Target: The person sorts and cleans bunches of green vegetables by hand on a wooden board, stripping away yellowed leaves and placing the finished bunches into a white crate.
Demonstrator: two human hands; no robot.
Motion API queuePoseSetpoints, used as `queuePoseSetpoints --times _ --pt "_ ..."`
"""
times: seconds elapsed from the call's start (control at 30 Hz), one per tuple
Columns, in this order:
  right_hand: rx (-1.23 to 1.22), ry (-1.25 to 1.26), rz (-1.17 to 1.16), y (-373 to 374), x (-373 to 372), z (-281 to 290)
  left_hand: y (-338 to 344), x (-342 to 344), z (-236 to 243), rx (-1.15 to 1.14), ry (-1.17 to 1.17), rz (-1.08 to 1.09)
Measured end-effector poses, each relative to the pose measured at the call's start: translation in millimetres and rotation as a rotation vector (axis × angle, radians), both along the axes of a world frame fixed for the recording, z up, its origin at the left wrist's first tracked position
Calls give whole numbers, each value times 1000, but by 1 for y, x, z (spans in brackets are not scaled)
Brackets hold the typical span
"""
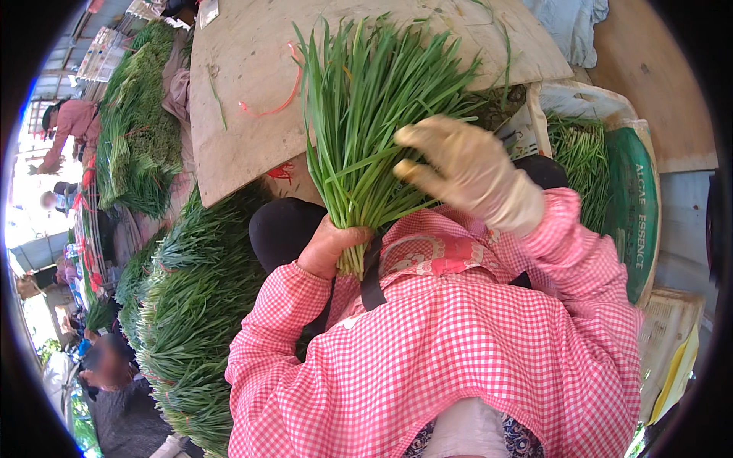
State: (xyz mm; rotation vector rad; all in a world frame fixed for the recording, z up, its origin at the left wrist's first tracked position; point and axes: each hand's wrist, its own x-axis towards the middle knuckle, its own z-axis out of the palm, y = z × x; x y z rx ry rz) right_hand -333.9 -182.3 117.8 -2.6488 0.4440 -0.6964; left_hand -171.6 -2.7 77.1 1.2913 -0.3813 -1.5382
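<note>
In my bare left hand (pixel 327 248), fingers wrapped round the pale lower stems, is a bunch of long green leafy stalks (pixel 370 107), held upright with the leaves fanning out at the top. My right hand (pixel 466 172), in a pale glove and slightly blurred, hovers at the right side of the bunch with thumb and fingers apart, close to the leaves. Whether its fingertips touch them I cannot tell.
A wooden board (pixel 237 130) with red ties lies ahead. Heaped greens (pixel 187 320) fill the left, with a further pile (pixel 134 122) behind. A green-and-white crate (pixel 634 214) of greens stands right. Co-workers (pixel 72 126) (pixel 114 389) are at the far left.
</note>
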Motion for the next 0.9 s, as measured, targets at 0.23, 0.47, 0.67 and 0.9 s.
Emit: queuePoseSetpoints --times 0.23,0.47,0.67,0.9 --pt "-20 172 95 31 27 -10 -1 -9 -4 -31 -43 1" --pt "492 173 219 25 8 -18 1 -10 -4 13 15 24" --pt "257 -26 46 23 18 -23 -1 -11 -4 30 -4 6" --pt "211 216 23 39 30 -16 -5 -15 -12 -26 -127 -40"
